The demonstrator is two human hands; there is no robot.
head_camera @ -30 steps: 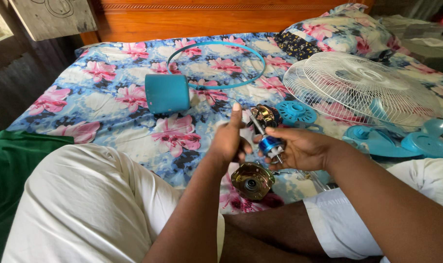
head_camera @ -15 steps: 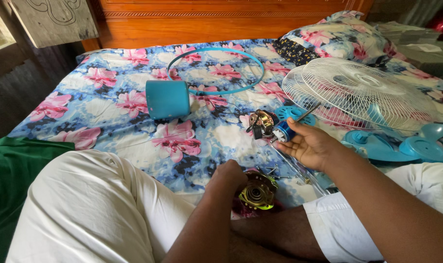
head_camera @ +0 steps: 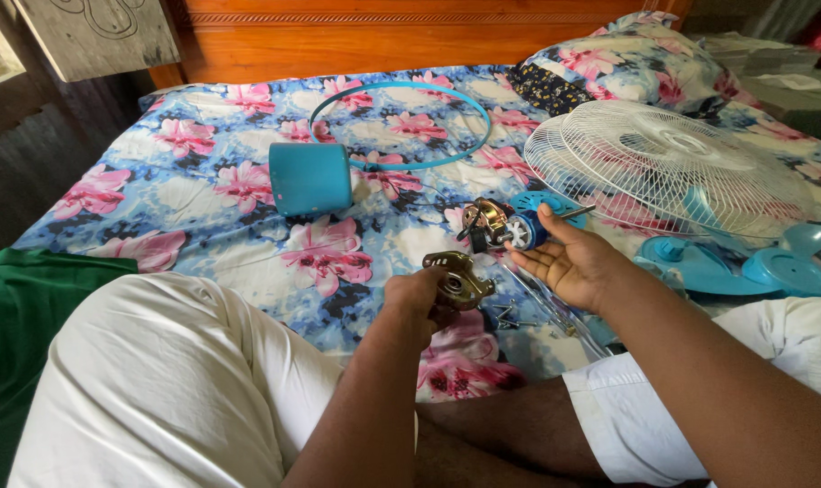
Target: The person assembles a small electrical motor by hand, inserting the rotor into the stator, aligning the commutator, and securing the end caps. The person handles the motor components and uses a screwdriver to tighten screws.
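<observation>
Head view: left hand (head_camera: 419, 296) grips brass motor cover (head_camera: 458, 278); right hand (head_camera: 569, 262), half open, cradles fan motor (head_camera: 499, 226); motor lies apart, unassembled.

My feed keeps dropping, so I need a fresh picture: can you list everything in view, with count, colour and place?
metal end cover: 1, brass-coloured, held in the left hand, above the bedsheet
fan motor: 1, brass-coloured with a blue end, on the right hand's fingertips
screws: a few, dark, on the sheet below the cover
blue housing: 1, blue, on the bed left of centre
guard ring: 1, blue, behind the housing
fan guard: 1, white wire, right side of the bed
fan blades: 1 set, blue, near right
pillow: 1, floral, far right
bedsheet: 1, blue with pink flowers
headboard: 1, wooden, far end
left hand: 1, gripping the cover
right hand: 1, palm up
</observation>
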